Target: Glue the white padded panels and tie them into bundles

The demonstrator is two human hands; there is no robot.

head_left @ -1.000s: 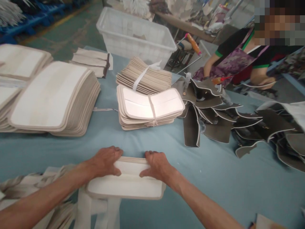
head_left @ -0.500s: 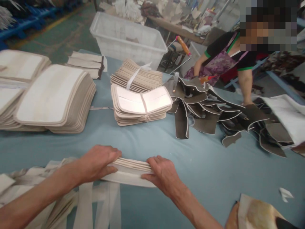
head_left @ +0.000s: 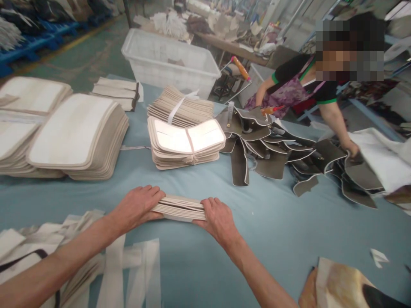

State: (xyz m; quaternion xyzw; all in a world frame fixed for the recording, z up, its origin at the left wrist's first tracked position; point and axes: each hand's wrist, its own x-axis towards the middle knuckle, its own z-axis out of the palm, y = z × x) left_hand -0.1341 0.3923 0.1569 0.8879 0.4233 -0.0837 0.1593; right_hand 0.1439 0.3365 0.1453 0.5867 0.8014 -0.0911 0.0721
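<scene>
Both hands grip a stack of cream-coloured flat pieces [head_left: 181, 208], edges facing me, just above the blue-covered table [head_left: 199, 265]. My left hand [head_left: 139, 206] is closed on the stack's left end, fingers on top and thumb below. At the right end, my right hand [head_left: 220, 220] holds it the same way. The exact material of the pieces cannot be made out. Beyond them lies a bundle of cream panels [head_left: 189, 143] tied with a cord. Under and beside my left forearm are loose pale strips [head_left: 111, 265].
Tall stacks of white-topped panels [head_left: 73, 128] stand at the left. Dark grey pieces with pale edges [head_left: 269, 145] cover the right, where a co-worker's hand [head_left: 351, 149] touches them. A translucent bin [head_left: 170, 55] stands behind the table. A patterned bag-like item [head_left: 340, 282] lies front right.
The stack has tipped so more of its layered edges show, and its pale flat face is mostly out of sight. Both hands still hold it. The co-worker's hand has moved right.
</scene>
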